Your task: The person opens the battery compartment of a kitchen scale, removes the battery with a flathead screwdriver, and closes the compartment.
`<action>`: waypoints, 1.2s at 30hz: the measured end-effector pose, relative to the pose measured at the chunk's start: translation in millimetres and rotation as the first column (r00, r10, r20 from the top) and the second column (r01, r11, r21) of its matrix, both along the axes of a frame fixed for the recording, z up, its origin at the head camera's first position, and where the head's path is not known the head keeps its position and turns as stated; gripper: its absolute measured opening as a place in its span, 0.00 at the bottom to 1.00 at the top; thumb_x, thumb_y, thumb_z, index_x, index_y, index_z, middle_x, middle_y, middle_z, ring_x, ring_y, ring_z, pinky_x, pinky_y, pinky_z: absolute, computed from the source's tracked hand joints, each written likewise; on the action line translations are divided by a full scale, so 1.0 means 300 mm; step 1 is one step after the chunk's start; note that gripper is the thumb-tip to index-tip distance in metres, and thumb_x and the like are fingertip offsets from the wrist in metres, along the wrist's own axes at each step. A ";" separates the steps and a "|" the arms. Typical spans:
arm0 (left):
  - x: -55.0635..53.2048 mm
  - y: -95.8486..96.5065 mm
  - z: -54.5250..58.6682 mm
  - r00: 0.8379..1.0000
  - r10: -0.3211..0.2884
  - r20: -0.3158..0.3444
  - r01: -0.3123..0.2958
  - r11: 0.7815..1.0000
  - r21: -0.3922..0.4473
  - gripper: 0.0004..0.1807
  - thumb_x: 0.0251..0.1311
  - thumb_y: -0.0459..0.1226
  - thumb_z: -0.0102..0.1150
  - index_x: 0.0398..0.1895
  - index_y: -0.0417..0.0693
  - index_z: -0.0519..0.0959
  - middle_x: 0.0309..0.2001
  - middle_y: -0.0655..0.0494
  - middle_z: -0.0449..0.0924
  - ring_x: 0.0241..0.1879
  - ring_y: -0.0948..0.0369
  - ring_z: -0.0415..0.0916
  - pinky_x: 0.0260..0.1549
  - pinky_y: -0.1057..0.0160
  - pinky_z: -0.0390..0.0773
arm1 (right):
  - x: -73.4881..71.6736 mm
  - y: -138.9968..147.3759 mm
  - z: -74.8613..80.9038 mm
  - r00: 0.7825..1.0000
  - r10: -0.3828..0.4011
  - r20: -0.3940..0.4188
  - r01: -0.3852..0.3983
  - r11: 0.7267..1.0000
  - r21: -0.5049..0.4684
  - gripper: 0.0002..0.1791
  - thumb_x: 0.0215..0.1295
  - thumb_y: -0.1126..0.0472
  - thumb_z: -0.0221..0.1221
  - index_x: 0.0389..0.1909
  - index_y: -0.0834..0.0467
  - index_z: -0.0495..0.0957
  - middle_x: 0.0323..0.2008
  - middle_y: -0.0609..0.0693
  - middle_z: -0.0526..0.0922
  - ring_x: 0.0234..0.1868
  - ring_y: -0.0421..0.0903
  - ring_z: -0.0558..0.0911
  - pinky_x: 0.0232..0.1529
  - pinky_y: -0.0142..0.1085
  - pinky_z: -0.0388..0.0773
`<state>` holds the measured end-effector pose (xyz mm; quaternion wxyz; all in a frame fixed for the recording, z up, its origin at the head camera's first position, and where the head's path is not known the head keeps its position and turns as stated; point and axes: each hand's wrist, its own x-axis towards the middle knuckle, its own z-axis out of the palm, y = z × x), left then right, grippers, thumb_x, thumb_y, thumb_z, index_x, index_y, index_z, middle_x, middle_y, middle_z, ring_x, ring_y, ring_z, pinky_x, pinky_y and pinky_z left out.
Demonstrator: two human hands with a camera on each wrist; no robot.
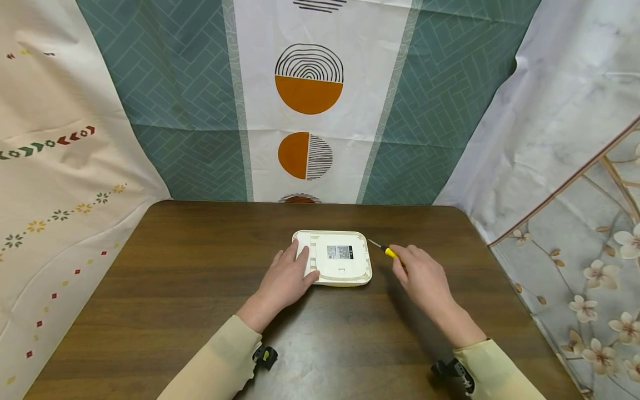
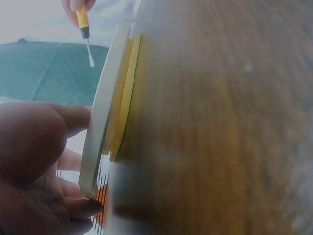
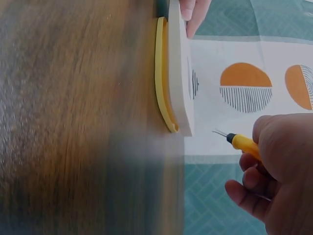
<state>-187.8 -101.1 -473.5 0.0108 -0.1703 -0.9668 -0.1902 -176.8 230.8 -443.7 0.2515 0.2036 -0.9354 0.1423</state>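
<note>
A white rounded-square plastic device (image 1: 327, 265) lies on the table with a printed label facing up. Its yellowish lower part (image 2: 128, 93) shows beneath the white edge in both wrist views. My left hand (image 1: 287, 276) holds the device at its left side, thumb on the upper face and a fingertip round the edge. In my right hand (image 1: 424, 276) is a small screwdriver (image 3: 244, 144) with a yellow handle, black collar and thin metal shaft. The screwdriver's tip is just off the device's upper right corner, apart from it. My right fingers cover much of the handle.
The brown wooden table (image 1: 200, 311) extends around the device. Behind it hangs a green and white curtain (image 1: 310, 122) with orange circles. Patterned cloths hang at the left (image 1: 65, 183) and right (image 1: 565, 166) sides of the table.
</note>
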 end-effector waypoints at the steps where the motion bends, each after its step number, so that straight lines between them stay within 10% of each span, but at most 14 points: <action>1: 0.000 0.000 0.000 1.000 0.000 0.002 0.000 1.000 0.002 0.40 0.80 0.52 0.63 0.81 0.32 0.68 0.83 0.27 0.57 0.83 0.39 0.58 0.81 0.38 0.57 | 0.003 -0.004 0.001 1.000 0.005 0.005 -0.005 1.000 -0.003 0.18 0.73 0.67 0.62 0.60 0.61 0.88 0.32 0.49 0.80 0.30 0.47 0.74 0.27 0.43 0.75; 36: -0.007 0.001 -0.005 1.000 -0.002 -0.007 0.002 1.000 0.012 0.40 0.81 0.52 0.63 0.81 0.32 0.68 0.83 0.26 0.57 0.81 0.36 0.62 0.81 0.38 0.57 | 0.073 -0.093 -0.005 0.936 0.352 -0.033 -0.351 0.936 0.011 0.19 0.61 0.65 0.78 0.53 0.58 0.90 0.38 0.45 0.85 0.36 0.42 0.79 0.33 0.39 0.83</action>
